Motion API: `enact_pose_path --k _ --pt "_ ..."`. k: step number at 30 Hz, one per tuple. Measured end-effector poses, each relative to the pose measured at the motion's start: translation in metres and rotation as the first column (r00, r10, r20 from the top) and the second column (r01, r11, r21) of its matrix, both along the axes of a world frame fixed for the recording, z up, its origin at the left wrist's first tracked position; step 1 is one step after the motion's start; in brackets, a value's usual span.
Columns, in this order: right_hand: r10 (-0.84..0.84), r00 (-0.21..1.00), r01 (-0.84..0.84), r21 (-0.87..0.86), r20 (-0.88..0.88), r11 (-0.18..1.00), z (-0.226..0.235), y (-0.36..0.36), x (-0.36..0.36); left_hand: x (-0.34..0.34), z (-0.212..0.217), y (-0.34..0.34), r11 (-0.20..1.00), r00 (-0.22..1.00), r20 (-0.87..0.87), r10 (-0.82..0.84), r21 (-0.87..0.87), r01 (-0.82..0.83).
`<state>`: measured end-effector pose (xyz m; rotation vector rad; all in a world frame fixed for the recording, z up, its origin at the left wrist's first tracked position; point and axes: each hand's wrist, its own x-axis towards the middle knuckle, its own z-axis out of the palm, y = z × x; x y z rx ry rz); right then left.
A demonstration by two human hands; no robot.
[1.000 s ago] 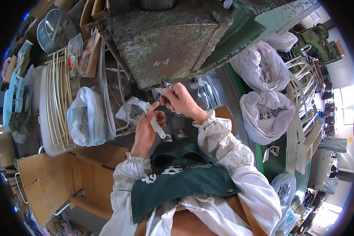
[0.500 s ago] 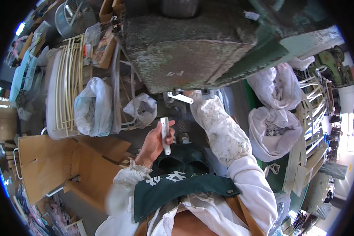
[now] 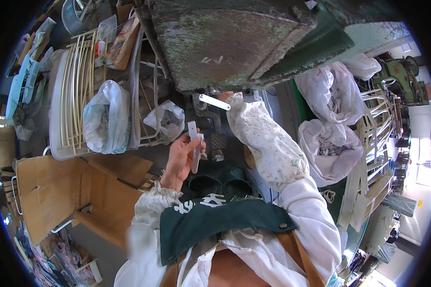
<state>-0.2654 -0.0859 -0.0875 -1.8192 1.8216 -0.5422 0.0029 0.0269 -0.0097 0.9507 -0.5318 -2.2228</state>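
Note:
My left hand (image 3: pixel 178 157) is closed on a flat, whitish metal strip (image 3: pixel 192 128) with rounded ends and a hole, the thumb lying across it. Whether a second strip overlaps it under the thumb, I cannot tell. My right arm, in a floral sleeve cover (image 3: pixel 268 146), reaches up to the underside of a large worn green machine (image 3: pixel 215 52). Only a bit of my right hand (image 3: pixel 226 95) shows there; its fingers are hidden. Beside it another white strip (image 3: pixel 214 101) with a hole sticks out below the machine's edge.
White sacks with small metal pieces stand at right (image 3: pixel 328 150) and left (image 3: pixel 107 119). A smaller bag (image 3: pixel 165 122) hangs by a metal frame. Long pale rods (image 3: pixel 74 95) lie in a plastic tray. An open cardboard box (image 3: pixel 57 196) sits lower left; a pedal (image 3: pixel 218 141) is below the machine.
The view has shifted, so the surroundings sit higher and further left. My left thumb now lies across the strip, which shows at a changed angle. My right hand stays under the machine.

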Motion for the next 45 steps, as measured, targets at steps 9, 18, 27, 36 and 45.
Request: enact_pose_path --k 9,18,27,36,45 --pt "-0.066 0.988 0.054 -0.085 -0.14 0.995 -0.016 -0.034 0.031 0.036 0.0 0.088 0.926 0.93 0.038 -0.366 0.114 0.36" --pt "0.075 0.997 -0.073 0.052 -0.03 0.996 0.009 0.004 0.0 0.042 0.001 0.088 0.959 0.953 0.112 -0.282 -0.012 0.285" --pt "-0.027 0.999 0.03 -0.112 0.03 0.993 0.001 0.032 -0.005 0.017 0.006 0.015 0.986 0.997 0.01 0.077 -0.15 -0.075" --pt "-0.09 0.996 0.09 -0.139 0.0 0.986 -0.017 -0.01 0.02 -0.013 0.025 -0.009 0.956 0.978 0.056 0.202 -0.229 -0.185" --pt "-0.097 0.986 0.113 -0.114 0.139 0.987 0.0 0.001 0.012 -0.022 0.019 -0.027 0.927 0.973 0.135 0.186 -0.353 -0.128"
